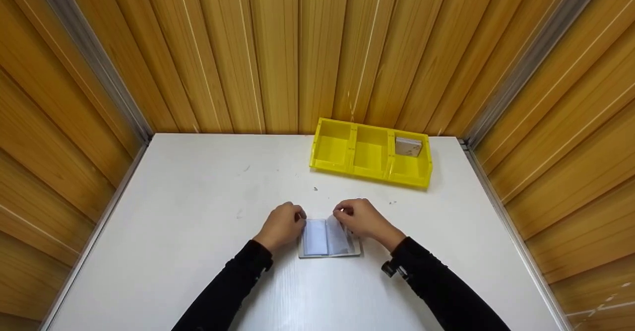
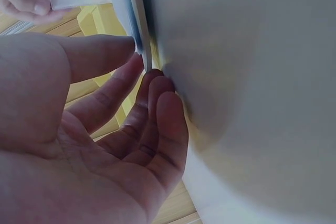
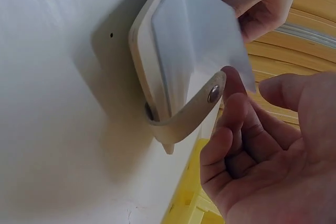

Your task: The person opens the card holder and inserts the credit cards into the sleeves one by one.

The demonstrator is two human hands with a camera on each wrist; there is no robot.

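A small card holder (image 1: 356, 250) lies spread on the white table (image 1: 198, 197), its clear plastic sleeves showing. At its left edge my left hand (image 1: 284, 226) pinches the cover between thumb and fingers; in the left wrist view that cover edge (image 2: 137, 19) is seen side-on. My right hand (image 1: 364, 218) pinches the upper corner of a clear sleeve page (image 3: 215, 40), which stands lifted at a slant from the cover. A pale closure strap (image 3: 184, 121) with a metal snap (image 3: 213, 94) sticks out from the cover's right side, close to my right fingers.
Behind my hands, toward the back right, stands a yellow bin (image 1: 351, 145) with three compartments. Its right compartment holds a small stack of cards (image 1: 408, 147). Wood-patterned walls (image 1: 278, 53) enclose the table at the back and both sides.
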